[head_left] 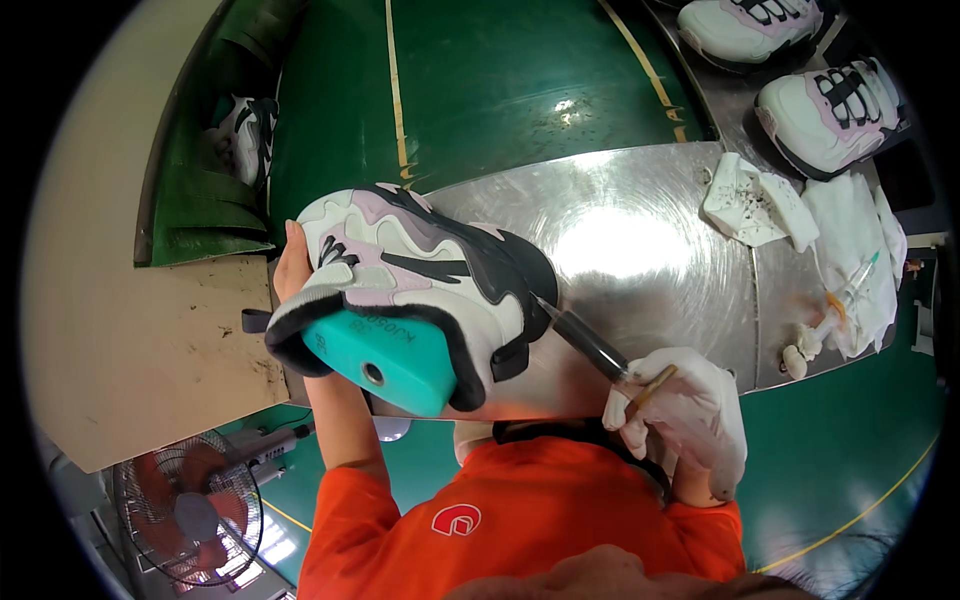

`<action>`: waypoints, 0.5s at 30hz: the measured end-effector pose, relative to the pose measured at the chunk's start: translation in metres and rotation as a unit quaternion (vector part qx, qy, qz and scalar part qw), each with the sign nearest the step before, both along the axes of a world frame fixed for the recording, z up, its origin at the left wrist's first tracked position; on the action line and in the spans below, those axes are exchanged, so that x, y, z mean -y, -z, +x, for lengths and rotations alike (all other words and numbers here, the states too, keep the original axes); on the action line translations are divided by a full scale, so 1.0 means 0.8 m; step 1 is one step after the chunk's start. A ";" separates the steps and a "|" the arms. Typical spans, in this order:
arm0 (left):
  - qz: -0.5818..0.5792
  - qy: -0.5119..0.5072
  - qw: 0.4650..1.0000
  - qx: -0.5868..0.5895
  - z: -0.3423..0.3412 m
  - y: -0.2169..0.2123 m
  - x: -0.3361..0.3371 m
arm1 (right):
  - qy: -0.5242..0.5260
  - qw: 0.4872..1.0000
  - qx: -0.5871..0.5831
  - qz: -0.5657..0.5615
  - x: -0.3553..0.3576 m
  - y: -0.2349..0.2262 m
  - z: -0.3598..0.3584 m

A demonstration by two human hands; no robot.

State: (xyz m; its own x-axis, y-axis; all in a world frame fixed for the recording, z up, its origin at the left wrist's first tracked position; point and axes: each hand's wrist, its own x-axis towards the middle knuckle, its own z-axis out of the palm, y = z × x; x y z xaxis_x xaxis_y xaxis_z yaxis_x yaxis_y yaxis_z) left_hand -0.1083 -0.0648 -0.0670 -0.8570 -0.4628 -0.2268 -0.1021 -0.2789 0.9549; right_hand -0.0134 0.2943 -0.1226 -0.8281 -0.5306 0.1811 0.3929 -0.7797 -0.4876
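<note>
A sneaker point(437, 265) in white, lilac and black is tilted on its side, with a teal shoe last point(390, 360) filling its opening. My bare left hand point(291, 262) is closed around the far side of the shoe, most of its fingers hidden behind it. In a white glove, my right hand point(690, 412) grips a syringe point(590, 340) with dark contents and a brown rod at its back end. The syringe's thin tip touches or nearly touches the black sole edge.
Beneath the shoe lies a metal tabletop point(640, 280), with a green conveyor belt point(480, 90) beyond. White cloths point(755, 205) and another syringe point(848, 290) lie at right, below two sneakers point(835, 115). Left are a wooden board point(190, 350), a sneaker point(250, 140) and a fan point(190, 510).
</note>
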 end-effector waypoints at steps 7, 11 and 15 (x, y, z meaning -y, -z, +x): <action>-0.053 -0.032 0.998 0.008 0.000 0.012 0.021 | 0.018 0.997 0.066 0.021 0.004 -0.003 0.003; -0.085 -0.049 0.995 0.010 0.016 0.019 0.038 | 0.018 0.994 0.098 0.042 0.005 -0.011 0.005; -0.121 -0.067 0.990 0.019 0.049 0.024 0.055 | 0.040 0.992 0.104 0.060 0.008 -0.019 0.011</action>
